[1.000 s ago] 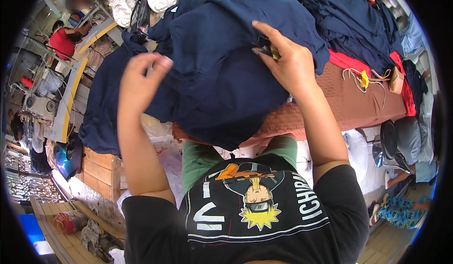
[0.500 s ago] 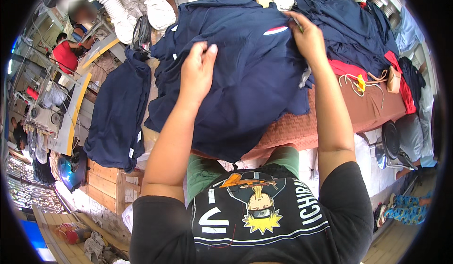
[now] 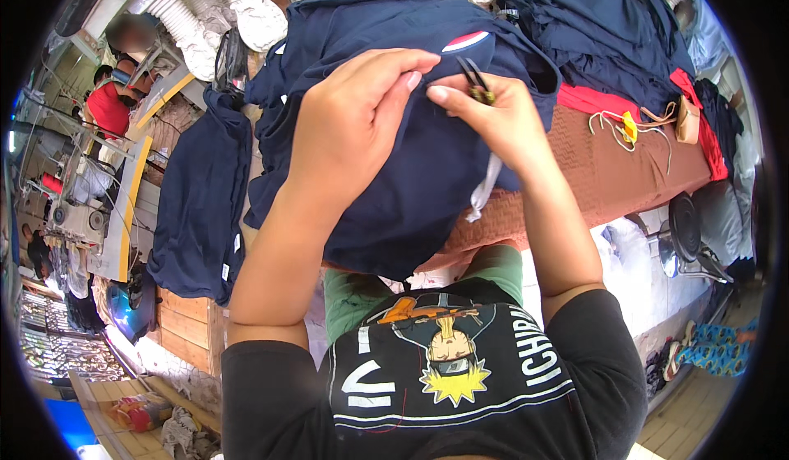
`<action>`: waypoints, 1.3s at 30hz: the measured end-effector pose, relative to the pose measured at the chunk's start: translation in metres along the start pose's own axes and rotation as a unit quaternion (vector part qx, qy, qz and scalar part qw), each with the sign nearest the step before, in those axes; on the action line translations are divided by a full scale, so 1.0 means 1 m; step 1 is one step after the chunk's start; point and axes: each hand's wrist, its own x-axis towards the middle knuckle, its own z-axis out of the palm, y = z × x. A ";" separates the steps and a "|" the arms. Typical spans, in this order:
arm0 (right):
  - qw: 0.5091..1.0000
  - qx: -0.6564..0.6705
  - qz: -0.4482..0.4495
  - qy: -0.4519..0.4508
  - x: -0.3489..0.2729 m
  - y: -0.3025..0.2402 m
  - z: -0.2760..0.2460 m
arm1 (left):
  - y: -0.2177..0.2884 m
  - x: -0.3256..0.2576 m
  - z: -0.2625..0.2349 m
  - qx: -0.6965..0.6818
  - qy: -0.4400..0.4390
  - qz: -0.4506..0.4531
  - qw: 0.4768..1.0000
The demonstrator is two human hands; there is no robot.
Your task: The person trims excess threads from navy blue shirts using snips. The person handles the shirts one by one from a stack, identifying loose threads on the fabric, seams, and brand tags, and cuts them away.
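Observation:
A navy blue garment (image 3: 386, 189) lies spread in front of me, with a red-and-white trimmed neck opening near its far side. Above it, my left hand (image 3: 353, 119) is closed, thumb and fingertips pinched together; what they hold is too small to make out. My right hand (image 3: 501, 123) comes in close beside it, wrapped around a small pair of thread snips (image 3: 472, 78) whose dark blades point up and away. Its thumb tip almost meets the left fingertips. A whitish strip (image 3: 486, 187) hangs below my right hand.
A brown cloth (image 3: 608, 177) covers the work surface. More navy garments (image 3: 592, 41) are heaped at the far right, near red fabric, cords and a tan block (image 3: 688, 121). Another navy pile (image 3: 201, 205) lies left. White ribbed hoses (image 3: 251, 12) line the back; a person in red sits far left.
My hands have come together over the garment: the left moved right and rose, the right moved left and nearer. The snips' blades now show clearly. The garment's right edge has shifted.

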 end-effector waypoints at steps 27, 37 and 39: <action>0.951 -0.197 -0.235 0.042 -0.006 -0.015 -0.012 | -0.038 0.011 0.006 -0.180 -0.070 -0.230 0.954; 0.918 -0.279 -0.279 0.038 -0.009 -0.025 -0.007 | -0.026 0.015 -0.011 -0.100 -0.103 -0.010 0.990; 0.930 -0.257 -0.258 0.048 -0.011 -0.024 -0.012 | -0.018 0.019 -0.036 -0.277 -0.128 0.089 0.948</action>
